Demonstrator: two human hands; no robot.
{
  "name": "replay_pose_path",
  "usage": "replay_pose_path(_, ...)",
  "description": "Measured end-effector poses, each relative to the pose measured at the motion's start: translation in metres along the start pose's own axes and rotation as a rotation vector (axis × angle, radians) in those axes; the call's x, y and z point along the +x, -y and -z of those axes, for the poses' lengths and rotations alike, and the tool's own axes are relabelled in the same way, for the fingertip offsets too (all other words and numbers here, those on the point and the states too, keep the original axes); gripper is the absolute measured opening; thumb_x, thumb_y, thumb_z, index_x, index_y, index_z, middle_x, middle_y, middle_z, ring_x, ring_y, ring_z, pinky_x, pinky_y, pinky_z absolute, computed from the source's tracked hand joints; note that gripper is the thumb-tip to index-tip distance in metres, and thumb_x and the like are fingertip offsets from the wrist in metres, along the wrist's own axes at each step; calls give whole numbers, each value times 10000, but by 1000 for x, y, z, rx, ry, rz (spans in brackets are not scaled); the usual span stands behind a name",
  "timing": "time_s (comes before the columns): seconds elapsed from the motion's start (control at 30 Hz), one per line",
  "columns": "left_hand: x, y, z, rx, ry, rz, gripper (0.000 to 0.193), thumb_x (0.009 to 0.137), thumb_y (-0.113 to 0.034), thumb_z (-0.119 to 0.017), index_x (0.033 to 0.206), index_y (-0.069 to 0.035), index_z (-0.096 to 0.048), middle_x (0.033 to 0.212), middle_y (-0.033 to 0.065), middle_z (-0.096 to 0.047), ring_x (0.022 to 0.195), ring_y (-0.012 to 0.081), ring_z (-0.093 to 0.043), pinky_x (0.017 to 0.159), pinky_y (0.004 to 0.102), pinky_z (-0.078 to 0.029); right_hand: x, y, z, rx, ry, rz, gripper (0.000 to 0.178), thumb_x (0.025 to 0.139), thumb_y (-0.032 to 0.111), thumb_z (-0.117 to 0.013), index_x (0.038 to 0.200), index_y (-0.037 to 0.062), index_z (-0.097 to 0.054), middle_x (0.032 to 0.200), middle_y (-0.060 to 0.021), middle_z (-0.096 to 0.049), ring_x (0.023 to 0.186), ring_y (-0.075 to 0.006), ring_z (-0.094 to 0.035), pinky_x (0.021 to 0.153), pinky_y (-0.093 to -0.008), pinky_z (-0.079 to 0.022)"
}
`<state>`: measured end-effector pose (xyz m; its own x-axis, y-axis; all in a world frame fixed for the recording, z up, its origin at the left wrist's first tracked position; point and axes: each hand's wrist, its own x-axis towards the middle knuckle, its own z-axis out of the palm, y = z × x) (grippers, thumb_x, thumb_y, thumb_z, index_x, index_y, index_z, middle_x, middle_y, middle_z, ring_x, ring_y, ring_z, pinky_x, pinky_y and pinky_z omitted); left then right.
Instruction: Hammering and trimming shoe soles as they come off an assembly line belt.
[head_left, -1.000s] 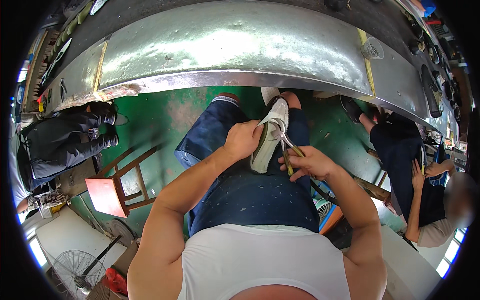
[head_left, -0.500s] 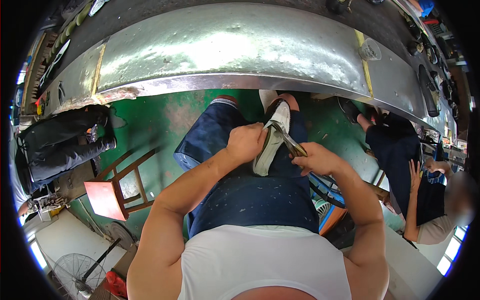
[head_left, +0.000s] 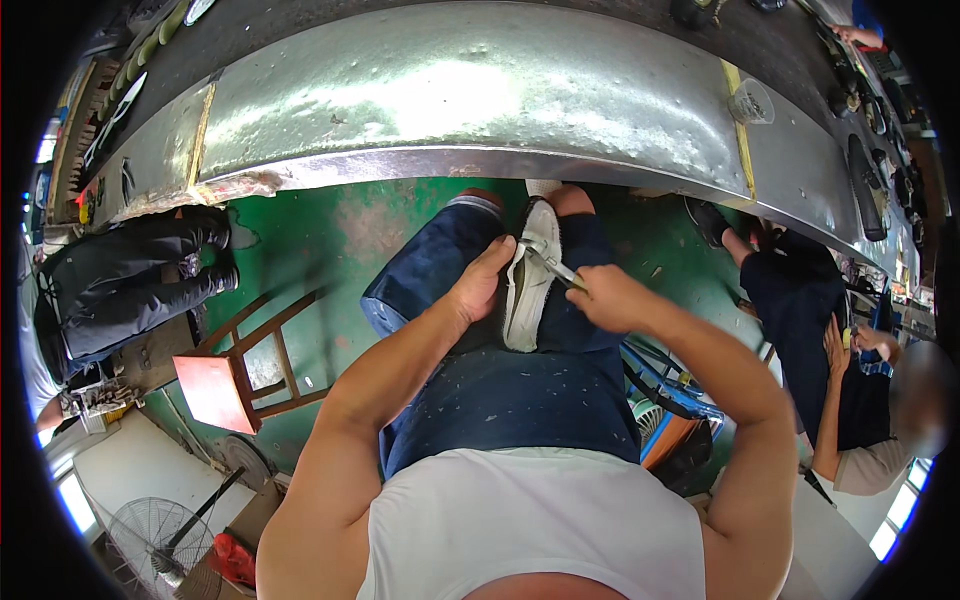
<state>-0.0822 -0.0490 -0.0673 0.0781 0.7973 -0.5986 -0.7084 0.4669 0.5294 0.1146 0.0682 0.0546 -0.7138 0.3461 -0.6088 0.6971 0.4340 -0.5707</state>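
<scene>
A pale shoe lies sole side up across my thighs, its white and grey-green underside facing me. My left hand grips its left edge, thumb near the rim of the material. In my right hand is a pair of metal pliers, the fist closed round the handles. Their jaws reach across the shoe to its left rim, close to my left thumb. Whether the jaws pinch the rim I cannot tell. The fingers of my left hand are partly hidden under the shoe.
A metal-topped bench runs across in front of my knees, with a clear plastic cup on it. A wooden stool stands at left and a fan behind it. People sit on both sides; dark shoes lie at far right.
The pliers have swung from pointing up along the shoe to lying across it, handles closer together. My right hand moved slightly up; my left hand shifted left and opened its thumb upward.
</scene>
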Motion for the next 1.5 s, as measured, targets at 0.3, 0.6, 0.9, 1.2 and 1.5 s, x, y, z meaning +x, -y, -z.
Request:
replay_pose_path(0.3,-5,-20,-26,151,-43,-69,894,926,-422,-713,1540,22,-240,1406,163,-531,1294,234,-499,1089,375,-407,2,-10,-39,823,86,-284,296,984,268,-571,938,-22,-610,822,-167,-691,685,-270,-683,690,-428,-533)
replay_pose_path(0.6,-5,-18,-36,116,-54,12,828,922,-377,-729,1527,-7,-301,1372,113,-570,1272,213,-515,1084,384,-407,-14,-32,-44,1119,167,-184,338,981,221,-600,1180,-50,-569,1016,-137,-690,861,-207,-708,631,-378,-621)
replay_pose_path(0.9,4,-13,-18,3,-47,56,1017,885,-454,-749,1565,22,-162,1469,176,-473,1332,257,-474,1097,407,-405,2,-18,-37,767,106,-241,311,1002,276,-587,840,10,-603,709,-55,-645,555,-149,-615,529,-310,-487)
replay_pose_path(1.2,-6,-21,-32,87,-21,82,976,887,-440,-752,1562,2,-203,1451,155,-497,1317,243,-487,1101,401,-401,-20,-29,-34,1167,186,-197,297,995,230,-575,1146,-26,-592,958,-121,-690,820,-181,-692,603,-331,-574)
replay_pose_path(1.5,-13,-28,-46,3,-135,105,870,891,-416,-755,1532,-31,-310,1388,136,-555,1271,232,-523,1074,400,-428,2,-26,-52,869,81,-158,313,1005,270,-578,838,5,-594,685,-46,-628,564,-137,-612,511,-301,-479)
